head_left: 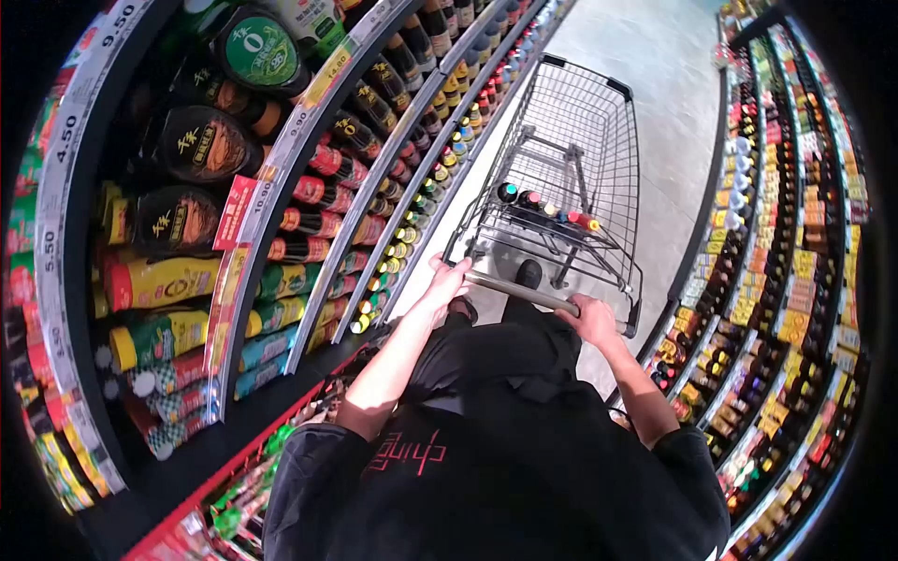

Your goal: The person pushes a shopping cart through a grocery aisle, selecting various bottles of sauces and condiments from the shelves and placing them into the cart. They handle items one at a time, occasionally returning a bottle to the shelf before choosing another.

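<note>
A wire shopping cart point(617, 140) stands in front of me, with its grey handle bar point(519, 289) across my body. My left hand point(452, 279) is closed at the left end of the bar, close to the shelves. Toward the bar's right end, my right hand point(591, 319) wraps round it. Several bottles point(531, 200) with dark, red and blue-green caps lie in the near part of the cart; their labels are too small to read. Farther forward, the cart's basket shows bare wire.
Tall shelves point(281, 178) of sauce bottles and price strips rise close on my left. On the right runs another long shelf point(748, 280) packed with small jars and bottles. Pale floor tiles point(669, 56) stretch ahead between them. My shoe point(529, 273) is just behind the cart.
</note>
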Available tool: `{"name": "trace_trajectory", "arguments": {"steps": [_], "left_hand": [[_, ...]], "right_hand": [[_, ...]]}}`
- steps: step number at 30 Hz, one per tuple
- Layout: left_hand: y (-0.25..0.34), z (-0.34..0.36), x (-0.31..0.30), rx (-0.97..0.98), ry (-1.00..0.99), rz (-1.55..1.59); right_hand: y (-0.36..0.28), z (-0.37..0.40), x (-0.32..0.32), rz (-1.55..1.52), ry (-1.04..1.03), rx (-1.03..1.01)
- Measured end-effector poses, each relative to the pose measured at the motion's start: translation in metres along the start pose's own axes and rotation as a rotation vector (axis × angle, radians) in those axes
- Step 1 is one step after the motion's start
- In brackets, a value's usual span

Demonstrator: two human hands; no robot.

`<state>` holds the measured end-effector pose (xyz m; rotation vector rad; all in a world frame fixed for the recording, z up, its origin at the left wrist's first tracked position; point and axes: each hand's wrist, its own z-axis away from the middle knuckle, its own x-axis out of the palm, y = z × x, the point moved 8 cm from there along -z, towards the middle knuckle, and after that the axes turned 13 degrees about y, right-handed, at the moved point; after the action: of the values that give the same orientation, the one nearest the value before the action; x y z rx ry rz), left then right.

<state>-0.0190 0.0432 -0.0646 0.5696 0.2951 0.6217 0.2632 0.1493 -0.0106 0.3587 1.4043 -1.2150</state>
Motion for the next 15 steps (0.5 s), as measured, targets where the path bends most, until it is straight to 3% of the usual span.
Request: {"name": "trace_trajectory", "arguments": {"steps": [3, 6, 9, 11, 15], "left_hand": [[0.015, -0.004, -0.021, 0.075, 0.166, -0.055], [0.008, -0.014, 0.008, 0.054, 0.163, 0.015], [0.014, -0.018, 0.016, 0.118, 0.183, 0.004], [0.020, -0.016, 0.026, 0.120, 0.158, -0.004], [0.019, -0.039, 0.039, 0.150, 0.242, 0.017]], "right_hand": [[-0.005, -0.011, 0.016, -0.029, 0.040, -0.124], [0.022, -0.016, -0.001, -0.023, 0.003, -0.062], [0.029, -0.025, -0.006, -0.049, 0.073, -0.139], [0.038, -0.033, -0.010, -0.189, 0.021, -0.117], [0.056, -0.047, -0.026, -0.165, 0.016, -0.245]]}}
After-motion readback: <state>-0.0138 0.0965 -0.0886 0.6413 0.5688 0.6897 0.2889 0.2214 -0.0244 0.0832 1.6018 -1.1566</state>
